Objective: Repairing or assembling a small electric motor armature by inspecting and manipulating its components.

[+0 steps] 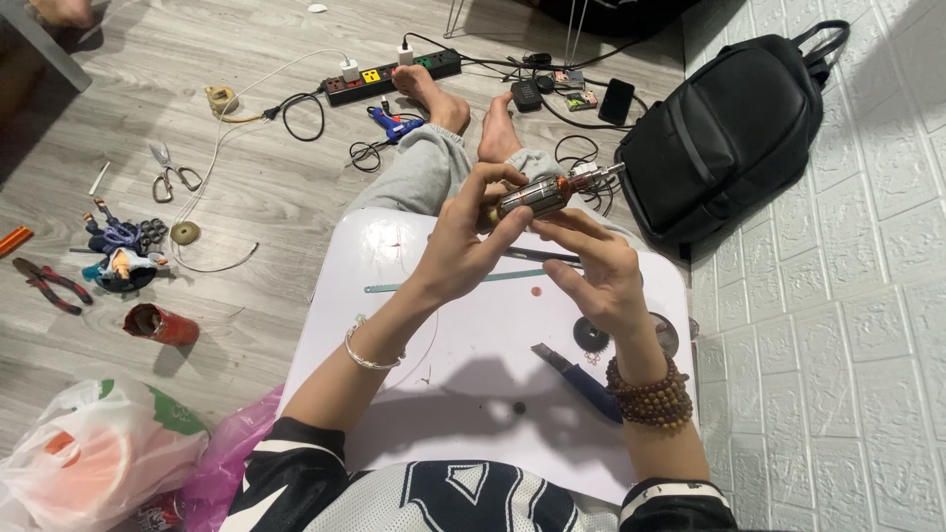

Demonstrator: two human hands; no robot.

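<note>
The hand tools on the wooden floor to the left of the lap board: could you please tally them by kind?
Scissors: 1
Red-handled pliers: 1
Blue glue gun: 1
Total: 3
Both hands hold a motor armature above the board.

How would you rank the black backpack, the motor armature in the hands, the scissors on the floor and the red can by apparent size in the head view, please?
1. black backpack
2. motor armature; it sits nearer the camera, so this is unsure
3. red can and scissors look about alike
</note>
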